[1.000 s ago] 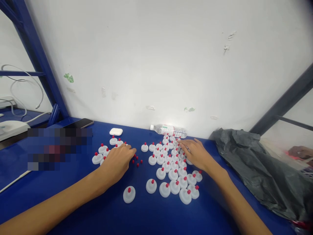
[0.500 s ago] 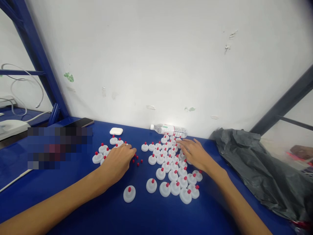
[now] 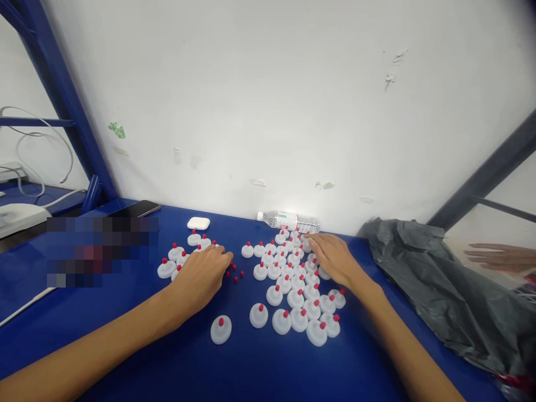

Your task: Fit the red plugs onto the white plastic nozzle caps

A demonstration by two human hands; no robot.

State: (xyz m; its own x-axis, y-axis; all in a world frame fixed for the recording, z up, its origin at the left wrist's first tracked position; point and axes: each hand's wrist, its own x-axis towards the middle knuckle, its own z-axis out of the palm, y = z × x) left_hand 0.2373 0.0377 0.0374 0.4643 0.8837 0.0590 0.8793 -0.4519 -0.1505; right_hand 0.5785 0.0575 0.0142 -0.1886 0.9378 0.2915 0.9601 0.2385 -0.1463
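Several white plastic caps with red tips (image 3: 293, 290) lie spread over the blue table (image 3: 251, 368). My left hand (image 3: 203, 273) rests palm down, fingers curled, beside a few loose red plugs (image 3: 237, 274) and a smaller group of caps (image 3: 176, 257). My right hand (image 3: 333, 258) lies flat with fingers stretched out on the far caps of the big cluster, near a clear water bottle (image 3: 288, 221). One cap (image 3: 221, 329) sits alone at the front.
A white earbud case (image 3: 198, 223) and a dark phone (image 3: 136, 209) lie at the back left. A grey plastic bag (image 3: 444, 290) covers the right side. Another person's hand (image 3: 498, 258) shows at the far right. Blue frame posts (image 3: 62, 100) flank the white wall.
My right hand has slid slightly farther back over the caps. Another person's hand has reached into view at the far right. My left hand has stayed put.
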